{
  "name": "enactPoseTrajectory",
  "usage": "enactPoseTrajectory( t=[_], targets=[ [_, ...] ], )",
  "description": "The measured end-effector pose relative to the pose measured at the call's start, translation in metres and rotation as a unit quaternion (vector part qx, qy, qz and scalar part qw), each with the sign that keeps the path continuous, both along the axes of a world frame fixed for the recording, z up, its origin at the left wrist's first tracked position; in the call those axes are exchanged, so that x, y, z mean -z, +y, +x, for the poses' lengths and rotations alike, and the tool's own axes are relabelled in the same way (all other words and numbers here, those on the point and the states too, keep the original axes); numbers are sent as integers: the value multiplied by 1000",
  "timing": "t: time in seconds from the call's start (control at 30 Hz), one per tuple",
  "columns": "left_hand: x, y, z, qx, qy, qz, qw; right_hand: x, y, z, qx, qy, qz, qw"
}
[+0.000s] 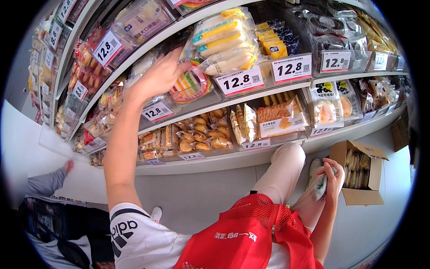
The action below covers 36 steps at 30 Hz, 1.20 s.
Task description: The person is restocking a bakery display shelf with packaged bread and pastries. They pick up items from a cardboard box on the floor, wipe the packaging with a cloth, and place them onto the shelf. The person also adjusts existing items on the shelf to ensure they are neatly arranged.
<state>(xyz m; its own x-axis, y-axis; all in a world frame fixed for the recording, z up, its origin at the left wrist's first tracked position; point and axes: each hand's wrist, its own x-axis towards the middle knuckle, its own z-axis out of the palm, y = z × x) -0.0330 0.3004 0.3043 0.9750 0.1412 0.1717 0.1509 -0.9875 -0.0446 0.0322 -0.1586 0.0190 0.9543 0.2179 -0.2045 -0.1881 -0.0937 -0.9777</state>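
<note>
Rainbow-striped cake pack under spread left hand on crowded shelf; right hand pinches grey cloth beside cardboard box.

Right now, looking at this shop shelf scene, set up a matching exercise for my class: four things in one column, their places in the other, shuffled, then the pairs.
Things:
1. left hand
2. right hand
3. cardboard box
4. red mesh vest

Places:
A. on the floor under the shelves
B. on the person's chest
C. up at the rainbow-striped cake pack
D. low beside the knee, holding a grey cloth

Pairs: 1-C, 2-D, 3-A, 4-B
</note>
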Motion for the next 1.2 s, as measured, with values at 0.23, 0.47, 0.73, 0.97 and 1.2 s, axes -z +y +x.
enactPoseTrajectory(
  t=[0.23, 0.47, 0.73, 0.97, 1.2],
  targets=[
    [16, -7, -4, 15, -85, 55, 995, -3, 2, -1, 3, -12, -27, 1000],
    [8, -64, -12, 53, -342, 9, 938, -7, 0, -3, 4, -13, -20, 1000],
    [18, -95, 33, 187, -308, 193, 913, 2, 1, -4, 13, 10, 9, 1000],
    [31, -87, 49, 135, -316, 193, 919, 2, -1, -3, 18, 6, 9, 1000],
    [14, -96, 33, 130, -297, 91, 942, -7, 3, -5, 30, 7, -1, 1000]
  ],
)
